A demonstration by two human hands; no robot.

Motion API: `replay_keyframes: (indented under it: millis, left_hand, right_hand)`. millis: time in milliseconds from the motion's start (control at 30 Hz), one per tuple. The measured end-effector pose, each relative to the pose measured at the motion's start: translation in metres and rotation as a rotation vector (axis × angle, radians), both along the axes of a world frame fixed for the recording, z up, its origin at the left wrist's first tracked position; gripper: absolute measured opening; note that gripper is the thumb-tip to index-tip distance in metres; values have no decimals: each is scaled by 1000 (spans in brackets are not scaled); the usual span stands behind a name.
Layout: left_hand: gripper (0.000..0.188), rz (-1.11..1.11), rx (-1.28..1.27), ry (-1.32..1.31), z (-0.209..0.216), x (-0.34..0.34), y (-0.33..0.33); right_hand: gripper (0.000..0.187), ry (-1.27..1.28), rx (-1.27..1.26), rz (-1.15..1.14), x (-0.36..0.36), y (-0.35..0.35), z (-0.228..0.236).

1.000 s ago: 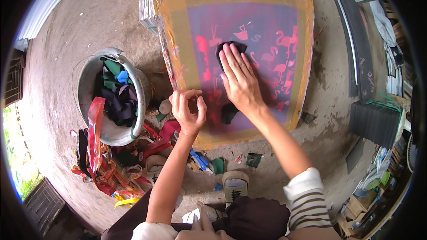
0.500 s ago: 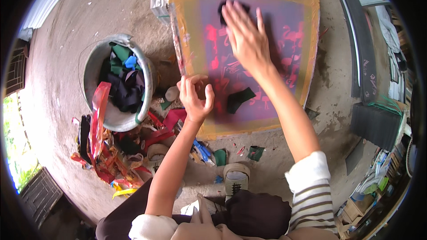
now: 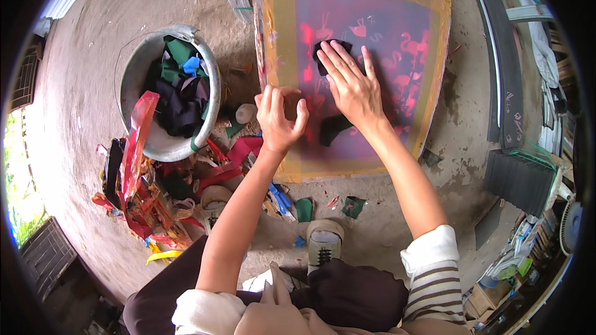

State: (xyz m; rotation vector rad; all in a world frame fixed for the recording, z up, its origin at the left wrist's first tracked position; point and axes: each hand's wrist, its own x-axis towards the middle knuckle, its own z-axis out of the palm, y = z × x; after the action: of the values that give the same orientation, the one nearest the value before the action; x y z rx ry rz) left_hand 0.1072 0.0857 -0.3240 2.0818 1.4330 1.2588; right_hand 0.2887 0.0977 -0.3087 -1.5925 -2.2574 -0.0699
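A printing screen (image 3: pixel 434 56) with a yellow-taped border and purple mesh carrying red flamingo shapes lies on the concrete floor. My right hand (image 3: pixel 351 87) presses flat on a dark cloth (image 3: pixel 329 49) on the mesh, fingers spread. A second dark cloth piece (image 3: pixel 332 129) lies just below that hand. My left hand (image 3: pixel 279 121) grips the screen's left edge, thumb and fingers curled over the frame.
A metal tub (image 3: pixel 133 80) full of coloured fabric scraps stands to the left. More scraps and red strips (image 3: pixel 155 192) litter the floor beside it. My shoe (image 3: pixel 323 245) is below the screen. Dark boards (image 3: pixel 521 177) and clutter line the right side.
My right hand rubbed up the mesh and has come back down a little, still on the dark cloth. My left hand keeps its hold on the frame edge. The view shifted slightly.
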Motion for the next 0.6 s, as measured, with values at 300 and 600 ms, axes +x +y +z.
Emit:
replay_keyframes:
  millis: [300, 600]
  left_hand:
    - [13, -11, -3, 67, 5, 5, 6]
    - [23, 101, 63, 52, -3, 2, 3]
  right_hand:
    - [45, 149, 217, -219, -19, 75, 10]
    - [50, 141, 28, -86, -21, 40, 10]
